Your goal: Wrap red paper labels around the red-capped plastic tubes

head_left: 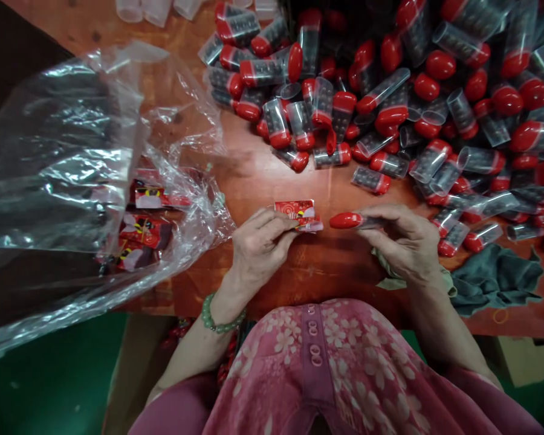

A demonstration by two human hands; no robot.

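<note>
My left hand (265,238) pinches a small red printed packet (294,210) with yellow and black figures on it, just above the table. Facing it, my right hand (401,238) grips a clear plastic tube with a red rounded cap (346,220); the cap points left toward the packet. A short gap separates the two. The fingers hide most of the tube's body. Beyond my hands lies a big heap of similar red-capped tubes (301,121), with dark dotted contents showing through their clear walls.
A large clear plastic bag (72,151) spreads over the left side, with several red printed packets (145,229) in it. A dark green cloth (498,278) lies right of my right wrist. White translucent cups (154,9) stand at the far left of the orange-brown table (249,160).
</note>
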